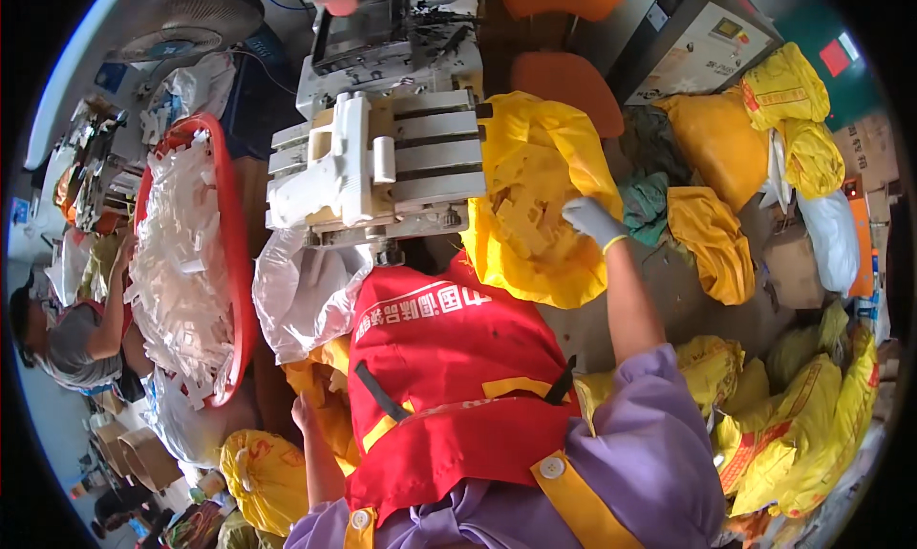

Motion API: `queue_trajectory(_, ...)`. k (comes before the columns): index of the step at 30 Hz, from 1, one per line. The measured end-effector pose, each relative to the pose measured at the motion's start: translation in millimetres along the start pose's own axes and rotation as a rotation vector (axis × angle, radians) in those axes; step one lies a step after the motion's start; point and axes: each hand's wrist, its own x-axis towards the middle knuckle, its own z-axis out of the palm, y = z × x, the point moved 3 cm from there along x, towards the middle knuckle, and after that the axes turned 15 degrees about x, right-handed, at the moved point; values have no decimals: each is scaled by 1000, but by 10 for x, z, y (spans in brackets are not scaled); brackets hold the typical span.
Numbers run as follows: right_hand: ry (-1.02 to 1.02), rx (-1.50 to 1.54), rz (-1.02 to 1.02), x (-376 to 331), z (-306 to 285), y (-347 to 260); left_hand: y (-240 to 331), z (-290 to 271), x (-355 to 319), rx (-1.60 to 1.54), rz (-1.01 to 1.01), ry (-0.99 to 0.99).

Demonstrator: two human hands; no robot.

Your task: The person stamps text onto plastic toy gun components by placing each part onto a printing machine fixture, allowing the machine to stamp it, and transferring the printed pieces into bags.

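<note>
In a light glove, my right hand (591, 220) reaches over an open yellow sack (578, 162) holding many flat yellowish pieces (531, 215). Its fingers look drawn together at the pieces; whether one is in them is too small to tell. Bare, my left hand (302, 413) hangs low on the left, beside an orange-yellow bag (330, 396), its fingers not clear. Ahead of me, a white pistol-shaped plastic piece (330, 181) lies on the slatted metal platform (439, 157) of a machine, next to a small white cylinder (384, 159). Neither hand touches it.
A long red tub (224, 262) piled with whitish translucent strips (181, 272) stands left, another person (81, 344) beside it. A clear plastic bag (306, 296) hangs below the platform. Yellow sacks (802, 434) crowd the right. An orange chair (568, 86) and a fan (186, 19) stand farther off.
</note>
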Motion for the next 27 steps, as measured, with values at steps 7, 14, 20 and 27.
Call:
queue_trajectory(7,291,-274,-270,249,506,-150,161,-195,-151,816,496,38)
queue_trajectory(14,345,-943,-621,1175,1376,-95,429,-105,-89,1053,450,-108)
queue_trajectory(20,248,-661,-569,936,1002,-203,1185,-425,112,565,368,141)
queue_trajectory(27,-54,-409,-686,-886,-110,-1377,3893,-1728,-447,-310,739,537)
